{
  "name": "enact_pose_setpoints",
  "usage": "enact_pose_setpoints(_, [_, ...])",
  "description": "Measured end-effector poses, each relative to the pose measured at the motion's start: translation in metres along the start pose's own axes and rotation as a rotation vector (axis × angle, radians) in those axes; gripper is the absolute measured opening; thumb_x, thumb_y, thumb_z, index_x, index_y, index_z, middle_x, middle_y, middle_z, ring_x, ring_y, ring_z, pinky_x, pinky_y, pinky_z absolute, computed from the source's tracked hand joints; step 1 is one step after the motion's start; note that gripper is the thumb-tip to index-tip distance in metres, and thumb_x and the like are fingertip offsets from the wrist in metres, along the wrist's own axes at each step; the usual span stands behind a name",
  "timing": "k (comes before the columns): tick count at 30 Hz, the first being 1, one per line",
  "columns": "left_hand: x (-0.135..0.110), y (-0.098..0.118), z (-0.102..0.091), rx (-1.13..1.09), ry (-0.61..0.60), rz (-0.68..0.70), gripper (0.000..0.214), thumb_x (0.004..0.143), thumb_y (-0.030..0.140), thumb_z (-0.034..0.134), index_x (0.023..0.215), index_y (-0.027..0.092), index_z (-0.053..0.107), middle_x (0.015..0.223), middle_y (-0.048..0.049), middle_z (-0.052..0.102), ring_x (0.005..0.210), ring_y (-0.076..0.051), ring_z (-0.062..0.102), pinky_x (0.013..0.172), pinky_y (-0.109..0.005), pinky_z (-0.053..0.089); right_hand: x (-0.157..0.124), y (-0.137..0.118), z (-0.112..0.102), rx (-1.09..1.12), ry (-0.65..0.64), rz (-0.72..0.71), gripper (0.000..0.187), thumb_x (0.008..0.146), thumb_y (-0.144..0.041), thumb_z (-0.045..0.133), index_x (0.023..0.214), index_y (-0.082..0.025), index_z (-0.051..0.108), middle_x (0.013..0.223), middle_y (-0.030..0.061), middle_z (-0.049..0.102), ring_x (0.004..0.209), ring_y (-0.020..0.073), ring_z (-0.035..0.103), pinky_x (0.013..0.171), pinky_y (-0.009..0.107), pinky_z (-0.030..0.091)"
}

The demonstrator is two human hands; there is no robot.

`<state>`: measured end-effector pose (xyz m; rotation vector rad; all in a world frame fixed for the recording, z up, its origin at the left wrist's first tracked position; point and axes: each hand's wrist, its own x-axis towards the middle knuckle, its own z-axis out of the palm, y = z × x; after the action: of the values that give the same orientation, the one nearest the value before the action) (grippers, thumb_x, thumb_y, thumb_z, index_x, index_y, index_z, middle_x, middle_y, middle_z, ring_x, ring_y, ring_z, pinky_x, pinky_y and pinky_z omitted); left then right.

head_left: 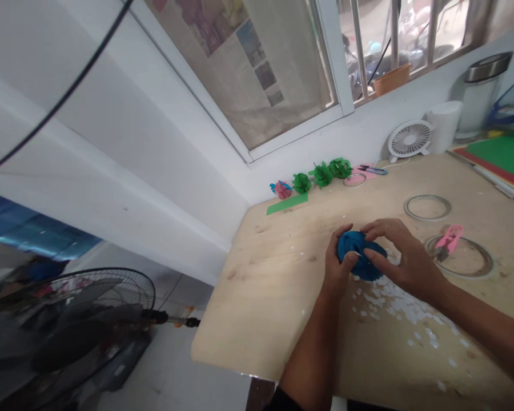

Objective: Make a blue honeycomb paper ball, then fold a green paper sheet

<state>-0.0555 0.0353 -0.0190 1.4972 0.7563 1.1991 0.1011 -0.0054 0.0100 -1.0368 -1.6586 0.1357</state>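
Between my two hands is a blue folded paper ornament [352, 244], rounded and layered. My left hand [339, 268] grips its left side, fingers behind and thumb in front. On the right, my right hand [396, 251] pinches the blue layers with thumb and fingertips. A pale sliver shows near the left thumb, too small to name. Small white paper bits [400, 302] lie scattered on the wooden table [261, 297] below and right of the ornament.
Green paper ornaments [322, 174] and a pink-and-blue one [281, 189] line the wall beside a green strip [288, 204]. Pink snips [449, 241] rest on a wire coil [482, 265]. A small white fan [410, 140] and coloured sheets [505, 154] stand at the back right.
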Motion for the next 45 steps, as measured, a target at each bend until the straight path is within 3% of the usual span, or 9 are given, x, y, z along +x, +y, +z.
enact_pose_setpoints(4, [0.0, 0.003, 0.0, 0.042, 0.044, 0.029, 0.08, 0.072, 0.076, 0.067, 0.13, 0.022, 0.059, 0.124, -0.0101, 0.063, 0.107, -0.029, 0.059, 0.096, -0.041, 0.048, -0.001, 0.002, 0.002, -0.1, 0.016, -0.021, 0.01, 0.088, -0.024, 0.058, 0.097, -0.023, 0.053, 0.105, 0.01, 0.066, 0.1, 0.029, 0.06, 0.085, 0.047, 0.048])
enact_pose_setpoints(9, [0.001, 0.005, 0.001, 0.049, 0.0, 0.053, 0.079, 0.072, 0.072, 0.07, 0.131, 0.021, 0.057, 0.118, -0.0099, 0.065, 0.106, -0.028, 0.061, 0.096, -0.04, 0.048, -0.002, 0.003, 0.001, -0.15, 0.002, -0.051, 0.013, 0.086, -0.016, 0.054, 0.096, -0.023, 0.053, 0.106, 0.0107, 0.067, 0.102, 0.0294, 0.06, 0.085, 0.046, 0.048])
enact_pose_setpoints(16, [-0.001, 0.008, 0.001, 0.075, 0.022, 0.052, 0.071, 0.076, 0.066, 0.071, 0.129, 0.021, 0.059, 0.117, -0.0096, 0.066, 0.104, -0.027, 0.061, 0.097, -0.04, 0.048, -0.002, 0.008, 0.004, -0.275, 0.049, -0.157, 0.011, 0.088, -0.023, 0.062, 0.096, -0.02, 0.055, 0.102, 0.0128, 0.068, 0.097, 0.0307, 0.061, 0.083, 0.048, 0.048])
enact_pose_setpoints(23, [-0.001, 0.006, 0.002, 0.096, 0.022, 0.049, 0.07, 0.076, 0.065, 0.071, 0.128, 0.021, 0.059, 0.125, -0.0104, 0.063, 0.111, -0.028, 0.059, 0.102, -0.042, 0.046, -0.002, 0.01, 0.005, -0.182, 0.073, -0.156, 0.007, 0.089, -0.017, 0.062, 0.09, -0.021, 0.055, 0.1, 0.0104, 0.068, 0.097, 0.0266, 0.061, 0.083, 0.043, 0.05])
enact_pose_setpoints(31, [-0.002, 0.008, 0.006, 0.129, 0.029, 0.04, 0.073, 0.075, 0.069, 0.069, 0.128, 0.019, 0.059, 0.12, -0.0099, 0.064, 0.103, -0.026, 0.061, 0.094, -0.039, 0.05, -0.004, 0.011, 0.009, -0.139, 0.068, -0.133, 0.01, 0.089, -0.016, 0.061, 0.086, -0.023, 0.053, 0.099, 0.0091, 0.067, 0.098, 0.0256, 0.06, 0.083, 0.042, 0.051])
enact_pose_setpoints(37, [0.001, 0.001, 0.005, 0.067, 0.037, 0.002, 0.073, 0.074, 0.072, 0.068, 0.125, 0.02, 0.062, 0.119, -0.0092, 0.065, 0.104, -0.026, 0.06, 0.096, -0.039, 0.048, -0.004, 0.009, 0.008, -0.107, 0.061, -0.034, 0.003, 0.092, -0.025, 0.059, 0.09, -0.024, 0.057, 0.1, 0.0081, 0.068, 0.099, 0.0262, 0.061, 0.085, 0.044, 0.05])
enact_pose_setpoints(41, [0.003, -0.008, 0.004, -0.137, 0.046, -0.111, 0.077, 0.072, 0.075, 0.069, 0.126, 0.02, 0.061, 0.106, -0.0079, 0.067, 0.095, -0.024, 0.063, 0.089, -0.037, 0.049, -0.003, 0.007, 0.003, -0.064, 0.084, 0.095, 0.015, 0.094, -0.033, 0.054, 0.102, -0.023, 0.062, 0.103, 0.0082, 0.069, 0.1, 0.026, 0.063, 0.086, 0.043, 0.051])
enact_pose_setpoints(45, [0.003, -0.008, 0.006, -0.473, 0.066, -0.225, 0.074, 0.072, 0.073, 0.07, 0.126, 0.023, 0.059, 0.109, -0.009, 0.069, 0.099, -0.025, 0.065, 0.092, -0.04, 0.05, -0.003, 0.008, 0.002, -0.046, 0.094, 0.295, 0.025, 0.094, -0.041, 0.052, 0.102, -0.023, 0.066, 0.101, 0.0084, 0.071, 0.091, 0.0253, 0.066, 0.061, 0.034, 0.05])
